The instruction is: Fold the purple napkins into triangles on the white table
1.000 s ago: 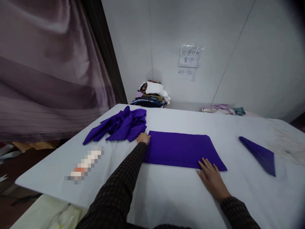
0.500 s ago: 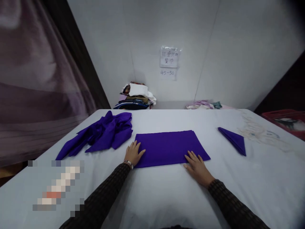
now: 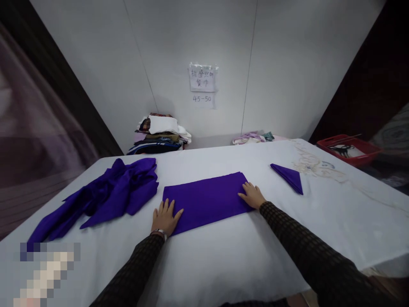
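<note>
item: flat purple fabric rectangle, folded, lying mid-worktop between both hands.
left hand: opened flat, palm down, fingers spread on the rectangle's near left corner; grips nothing.
right hand: opened flat, resting on the rectangle's right edge; grips nothing.
handling: judged light, soft and limp, perhaps slightly slippery; best pinched at a corner or along a folded edge, as it would sag if lifted mid-sheet.
texture: smooth weave, faint sheen, straight creased edges.
support: white cloth-covered worktop, matte, faint pattern at far right.
left of item: crumpled heap of purple fabric, just beside.
right of item: purple fabric triangle, neatly folded, apart.
beyond: stack of mixed folded clothes by the wall; red plastic tray.
</note>
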`<action>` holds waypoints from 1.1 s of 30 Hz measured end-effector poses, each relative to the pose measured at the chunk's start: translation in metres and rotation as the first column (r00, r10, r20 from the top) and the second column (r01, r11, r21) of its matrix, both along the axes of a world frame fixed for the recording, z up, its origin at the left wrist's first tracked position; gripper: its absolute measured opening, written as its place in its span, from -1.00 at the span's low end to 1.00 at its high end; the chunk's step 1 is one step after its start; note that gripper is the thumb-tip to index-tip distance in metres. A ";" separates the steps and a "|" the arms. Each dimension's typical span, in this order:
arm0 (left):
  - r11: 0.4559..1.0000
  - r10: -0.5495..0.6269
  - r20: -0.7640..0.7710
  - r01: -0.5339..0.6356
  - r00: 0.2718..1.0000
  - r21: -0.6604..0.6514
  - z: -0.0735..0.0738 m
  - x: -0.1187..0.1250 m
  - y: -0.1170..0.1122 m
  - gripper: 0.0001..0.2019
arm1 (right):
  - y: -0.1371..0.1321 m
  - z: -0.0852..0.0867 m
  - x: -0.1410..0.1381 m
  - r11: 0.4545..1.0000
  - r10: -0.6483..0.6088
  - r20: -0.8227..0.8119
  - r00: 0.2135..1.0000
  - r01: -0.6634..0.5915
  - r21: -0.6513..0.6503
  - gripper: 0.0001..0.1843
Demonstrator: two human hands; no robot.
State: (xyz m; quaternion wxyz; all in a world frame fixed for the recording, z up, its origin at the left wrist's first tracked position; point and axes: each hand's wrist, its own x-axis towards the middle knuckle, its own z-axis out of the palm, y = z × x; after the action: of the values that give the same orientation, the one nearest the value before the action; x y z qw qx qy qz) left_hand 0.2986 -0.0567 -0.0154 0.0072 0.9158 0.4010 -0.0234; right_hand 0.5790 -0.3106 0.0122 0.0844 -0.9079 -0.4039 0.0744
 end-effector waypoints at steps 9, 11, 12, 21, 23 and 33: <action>1.000 -0.023 -0.024 0.022 0.999 -0.006 0.000 0.000 0.002 -0.36 | 0.016 0.005 0.053 0.992 -0.128 0.007 0.992 0.128 -0.008 -0.63; 1.000 -0.022 -0.019 0.022 1.000 -0.007 -0.001 -0.001 0.002 -0.36 | 0.021 0.006 0.056 0.985 -0.173 0.026 0.985 0.173 -0.010 -0.66; 1.000 -0.020 -0.015 0.020 1.000 -0.007 -0.002 -0.001 0.003 -0.36 | 0.022 0.005 0.057 0.982 -0.190 0.035 0.981 0.190 -0.011 -0.67; 1.000 0.008 0.041 -0.009 0.999 0.019 -0.007 -0.002 0.005 -0.37 | 0.028 -0.005 0.055 0.973 -0.231 0.023 0.973 0.232 -0.017 -0.74; 1.000 0.011 0.038 -0.012 0.999 0.020 -0.006 -0.002 0.005 -0.38 | 0.028 -0.006 0.054 0.973 -0.228 0.028 0.973 0.229 -0.018 -0.73; 1.000 -0.028 0.038 0.027 0.999 0.011 -0.001 -0.001 0.004 -0.42 | 0.023 -0.002 0.046 0.981 -0.190 0.127 0.974 0.194 -0.023 -0.63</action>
State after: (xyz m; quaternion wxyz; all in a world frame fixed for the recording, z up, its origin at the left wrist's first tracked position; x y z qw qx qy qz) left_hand 0.2981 -0.0524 -0.0162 0.0095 0.9215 0.3883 -0.0040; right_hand 0.6253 -0.2879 0.0099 0.0500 -0.9468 -0.3174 0.0165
